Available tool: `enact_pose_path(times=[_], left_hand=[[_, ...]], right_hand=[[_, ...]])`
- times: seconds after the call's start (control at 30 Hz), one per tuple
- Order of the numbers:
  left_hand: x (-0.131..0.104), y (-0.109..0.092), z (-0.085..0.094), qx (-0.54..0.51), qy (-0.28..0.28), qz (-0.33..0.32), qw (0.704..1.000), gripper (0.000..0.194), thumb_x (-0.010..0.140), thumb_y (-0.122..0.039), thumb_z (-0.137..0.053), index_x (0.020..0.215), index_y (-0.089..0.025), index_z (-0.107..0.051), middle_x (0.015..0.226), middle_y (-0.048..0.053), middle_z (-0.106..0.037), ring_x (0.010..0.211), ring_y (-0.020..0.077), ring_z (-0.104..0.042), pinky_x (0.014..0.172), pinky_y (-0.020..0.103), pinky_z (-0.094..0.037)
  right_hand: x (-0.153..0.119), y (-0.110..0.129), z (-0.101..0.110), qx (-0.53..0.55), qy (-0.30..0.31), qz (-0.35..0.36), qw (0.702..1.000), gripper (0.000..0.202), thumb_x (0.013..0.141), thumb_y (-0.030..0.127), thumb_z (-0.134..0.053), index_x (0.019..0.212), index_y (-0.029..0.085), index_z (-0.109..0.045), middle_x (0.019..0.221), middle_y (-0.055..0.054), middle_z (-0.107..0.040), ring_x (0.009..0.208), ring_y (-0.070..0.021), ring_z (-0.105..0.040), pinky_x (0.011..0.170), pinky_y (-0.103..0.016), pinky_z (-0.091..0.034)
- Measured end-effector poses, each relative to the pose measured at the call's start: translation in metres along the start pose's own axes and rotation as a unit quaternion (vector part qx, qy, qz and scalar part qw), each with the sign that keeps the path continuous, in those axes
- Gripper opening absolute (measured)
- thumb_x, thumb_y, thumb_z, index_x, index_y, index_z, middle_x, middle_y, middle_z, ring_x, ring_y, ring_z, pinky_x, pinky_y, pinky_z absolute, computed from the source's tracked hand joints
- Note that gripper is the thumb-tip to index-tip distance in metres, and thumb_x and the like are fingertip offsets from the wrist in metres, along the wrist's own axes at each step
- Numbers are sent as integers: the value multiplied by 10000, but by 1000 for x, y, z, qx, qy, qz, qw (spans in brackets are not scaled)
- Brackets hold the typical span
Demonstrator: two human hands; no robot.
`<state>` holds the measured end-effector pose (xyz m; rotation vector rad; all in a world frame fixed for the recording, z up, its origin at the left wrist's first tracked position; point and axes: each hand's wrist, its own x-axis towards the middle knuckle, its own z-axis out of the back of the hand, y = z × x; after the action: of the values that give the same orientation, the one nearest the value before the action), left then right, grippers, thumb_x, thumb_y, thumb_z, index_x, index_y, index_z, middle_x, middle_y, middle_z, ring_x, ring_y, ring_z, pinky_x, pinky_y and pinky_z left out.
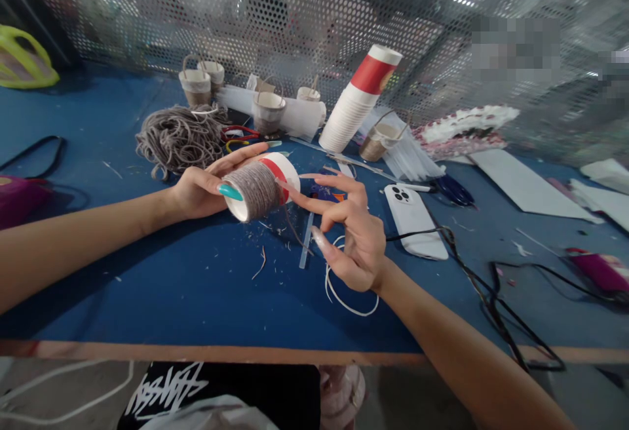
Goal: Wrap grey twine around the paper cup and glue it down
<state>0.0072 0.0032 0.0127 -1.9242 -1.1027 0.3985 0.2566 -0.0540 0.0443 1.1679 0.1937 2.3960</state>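
My left hand (204, 191) is closed around a paper cup (289, 174), lying on its side above the table. Grey-brown yarn (258, 189) is wound around much of the cup, leaving a red band and white end bare at the right. A loose strand hangs from the winding toward my right thumb. My right hand (351, 233) has its fingers spread, with the index fingertip at the cup's red part, touching or very close. Behind the left hand lies a tangled heap of grey yarn (179, 135). Red-handled scissors or pliers (239, 133) lie beside that heap.
A leaning stack of paper cups (351, 105) stands at the back among several small yarn-wrapped baskets (269, 112). Clear glue sticks (407, 155) lie nearby. A white phone (415, 220) and black cable (466, 269) are at the right. Perforated metal (314, 17) borders the blue table (196, 292).
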Motion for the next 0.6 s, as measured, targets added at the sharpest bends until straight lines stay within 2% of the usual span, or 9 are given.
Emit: enact_pose_path(times=[0.17,0.37,0.5,0.6], left_hand=[[0,-2,1,-4,-4,2,1000,790,469,-121,-587,1255,-201,-579,1147,33,-707,1301,353,-476,1181,578,-180],[1,-1,0,-14,-16,-2,1000,777,457,-121,-579,1230,-196,-602,1136,32,-718,1104,288,-587,1160,589,-217],[1,-1,-2,-10,-27,0,1000,789,445,-131,-578,1231,-198,-603,1137,32,-718,1141,309,-568,1153,589,-226],[1,-2,-1,-6,-37,5,999,815,447,-141,-589,1260,-200,-579,1168,41,-706,1166,329,-555,1136,601,-251]], right_hand=[[0,-1,0,-4,1,12,1000,148,757,136,-498,792,256,-419,1151,-52,-725,1235,-296,-566,1060,-628,-394],[0,-2,0,2,-15,22,1000,146,753,126,-492,760,254,-422,1102,-42,-742,1191,-290,-604,1055,-638,-409],[0,-1,0,1,-20,27,999,145,752,115,-480,756,252,-431,1074,-49,-748,1169,-287,-616,1051,-641,-411],[0,-1,0,-15,-47,38,998,170,738,93,-490,773,253,-442,1068,-47,-752,1121,-273,-625,1043,-625,-417]])
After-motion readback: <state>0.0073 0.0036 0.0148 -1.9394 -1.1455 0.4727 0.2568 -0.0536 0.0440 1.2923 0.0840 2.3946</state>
